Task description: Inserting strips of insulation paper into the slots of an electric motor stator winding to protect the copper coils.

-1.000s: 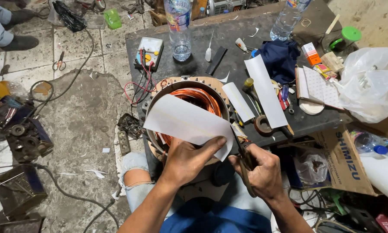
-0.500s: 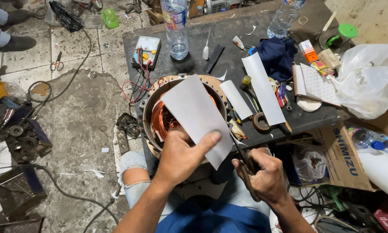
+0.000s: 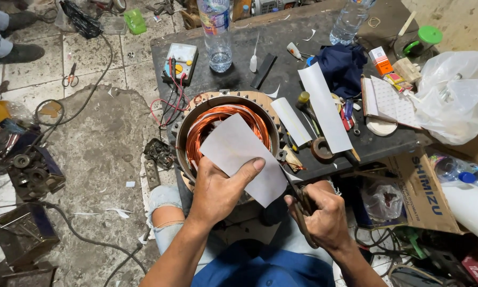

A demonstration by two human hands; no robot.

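Note:
My left hand (image 3: 220, 190) pinches a white sheet of insulating paper (image 3: 244, 159) above a round motor stator (image 3: 224, 123) with copper windings. The thumb lies across the sheet's near edge. My right hand (image 3: 324, 218) grips a pair of scissors (image 3: 298, 199) whose blades meet the sheet's right edge. The stator rests at the near edge of a dark workbench (image 3: 281, 48), just in front of my knees.
On the bench lie two white paper strips (image 3: 324, 106), a multimeter (image 3: 180, 59) with red leads, two clear plastic bottles (image 3: 216, 32), a blue cloth (image 3: 342, 66), a notebook (image 3: 388, 101) and a white plastic bag (image 3: 451, 98). A cardboard box (image 3: 420, 191) stands right. Metal parts (image 3: 23, 170) and cables litter the floor left.
The sheet has turned and come nearer to me over the stator. My right hand has brought the scissors up to its right edge.

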